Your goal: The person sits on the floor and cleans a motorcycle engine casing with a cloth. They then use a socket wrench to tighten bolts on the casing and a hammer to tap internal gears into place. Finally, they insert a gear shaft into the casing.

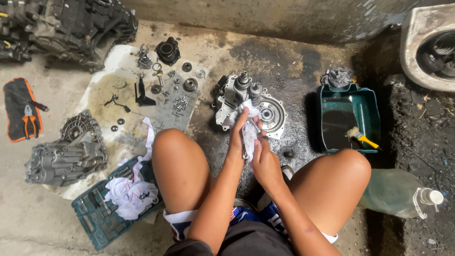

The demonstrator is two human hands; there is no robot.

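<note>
1. The person squats on a stained concrete floor (294,61), knees apart, both hands meeting between them.
2. The left hand (238,134) is closed around a white rag (248,135), fingers curled over its upper part.
3. The right hand (265,161) grips the lower part of the same rag from beneath, fingers wrapped around it; the two hands touch.
4. A slim metal part (252,124) shows inside the rag; what it is cannot be told.
5. Just beyond the hands lies a gearbox half (227,102) with two gear shafts (249,85) standing upright and a large ring gear (271,114) on its right side.
6. To the right, a green tray (372,114) holds dark liquid, with a yellow-handled brush (362,137) resting in it and a grey rag (337,76) at its far edge.
7. A clear plastic bottle (395,192) lies on its side by the right knee.
8. To the left, small bearings, bolts and washers (177,90) are spread on a pale sheet (102,92).
9. A grey housing (64,159) lies near the left edge, beside an open socket case (95,218) with another white cloth (130,192) on it.
10. Orange-handled pliers (29,121) rest on a dark pouch (14,102) at far left.
</note>
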